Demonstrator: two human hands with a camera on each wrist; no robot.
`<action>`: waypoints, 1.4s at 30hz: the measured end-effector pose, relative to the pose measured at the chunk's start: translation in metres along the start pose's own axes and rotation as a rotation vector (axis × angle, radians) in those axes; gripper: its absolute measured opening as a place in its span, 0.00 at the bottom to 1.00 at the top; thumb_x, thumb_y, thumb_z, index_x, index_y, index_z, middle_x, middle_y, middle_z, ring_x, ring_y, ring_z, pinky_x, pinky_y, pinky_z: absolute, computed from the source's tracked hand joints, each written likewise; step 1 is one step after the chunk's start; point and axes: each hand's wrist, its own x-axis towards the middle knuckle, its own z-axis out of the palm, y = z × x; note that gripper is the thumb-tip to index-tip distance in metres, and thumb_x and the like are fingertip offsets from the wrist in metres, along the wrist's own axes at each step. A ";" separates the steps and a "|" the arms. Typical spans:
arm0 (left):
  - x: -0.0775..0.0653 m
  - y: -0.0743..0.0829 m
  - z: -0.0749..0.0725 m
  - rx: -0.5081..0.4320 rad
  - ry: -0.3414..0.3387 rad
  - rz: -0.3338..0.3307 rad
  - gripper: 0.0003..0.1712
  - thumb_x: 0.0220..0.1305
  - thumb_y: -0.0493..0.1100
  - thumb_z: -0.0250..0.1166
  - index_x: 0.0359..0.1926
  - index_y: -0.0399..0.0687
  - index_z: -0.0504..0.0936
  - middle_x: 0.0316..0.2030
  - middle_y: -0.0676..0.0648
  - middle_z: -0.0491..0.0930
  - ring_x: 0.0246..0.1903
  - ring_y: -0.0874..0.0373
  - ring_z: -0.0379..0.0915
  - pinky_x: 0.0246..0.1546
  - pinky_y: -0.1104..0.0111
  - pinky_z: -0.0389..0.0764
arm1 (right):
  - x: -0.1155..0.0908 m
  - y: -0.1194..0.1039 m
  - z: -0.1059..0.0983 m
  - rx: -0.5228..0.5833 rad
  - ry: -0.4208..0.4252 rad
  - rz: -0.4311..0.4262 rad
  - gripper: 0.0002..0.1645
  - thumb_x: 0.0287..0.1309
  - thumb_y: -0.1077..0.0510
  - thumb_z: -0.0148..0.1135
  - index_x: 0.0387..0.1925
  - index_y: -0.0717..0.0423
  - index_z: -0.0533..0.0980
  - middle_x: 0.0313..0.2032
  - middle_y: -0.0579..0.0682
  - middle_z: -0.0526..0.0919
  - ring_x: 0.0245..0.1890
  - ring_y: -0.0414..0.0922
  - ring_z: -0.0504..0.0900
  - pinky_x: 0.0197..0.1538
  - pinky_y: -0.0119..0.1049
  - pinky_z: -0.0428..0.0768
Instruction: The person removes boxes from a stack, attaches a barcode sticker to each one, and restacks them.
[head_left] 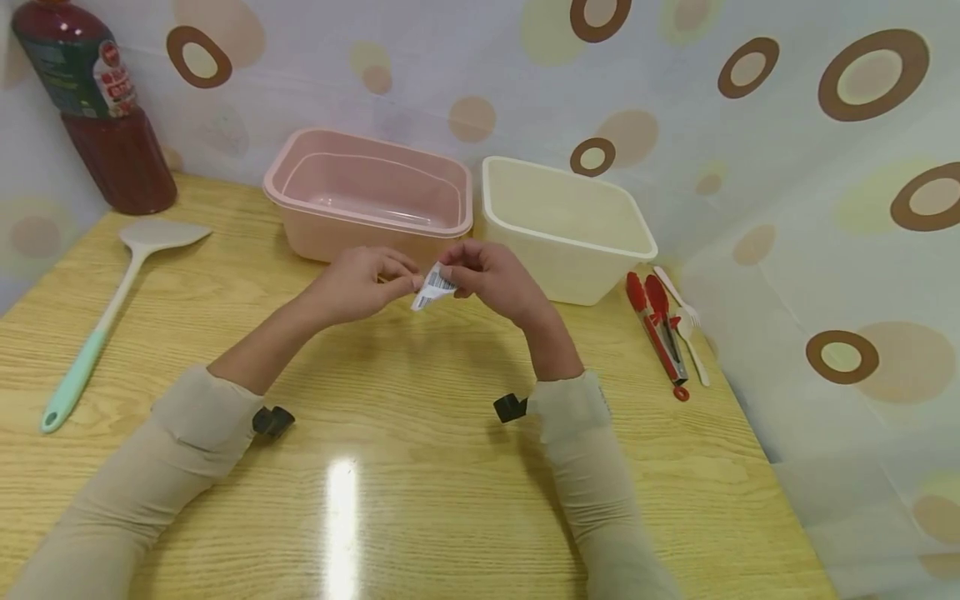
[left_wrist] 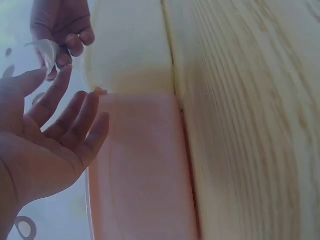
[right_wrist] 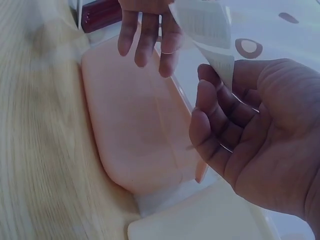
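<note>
A small white paper label (head_left: pixel 435 285) with printed barcodes is held up in front of the two bins, bent in its middle. My right hand (head_left: pixel 491 279) pinches it between thumb and fingertips, the other fingers curled below, as the right wrist view shows. My left hand (head_left: pixel 363 283) comes in from the other side, its thumb and index fingertips right at the label's edge. In the left wrist view these fingertips (left_wrist: pixel 64 75) stand a little apart, and the remaining fingers are loosely bent. Part of the label is hidden by the right fingers.
Behind the hands stand a pink bin (head_left: pixel 330 212) and a cream bin (head_left: pixel 558 250), side by side. A bottle of dark red liquid (head_left: pixel 120 158) and a spatula (head_left: pixel 112 308) are at left. Red-tipped tongs (head_left: pixel 660 333), a white fork (head_left: pixel 675 296) and a white spoon (head_left: pixel 693 350) lie at right.
</note>
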 end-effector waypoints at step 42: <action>-0.003 0.001 -0.003 -0.294 0.074 -0.135 0.14 0.71 0.43 0.64 0.50 0.41 0.87 0.42 0.42 0.87 0.37 0.57 0.78 0.40 0.67 0.79 | 0.003 -0.001 0.024 -0.093 0.204 -0.101 0.13 0.67 0.59 0.64 0.51 0.53 0.83 0.33 0.53 0.81 0.30 0.54 0.81 0.35 0.38 0.83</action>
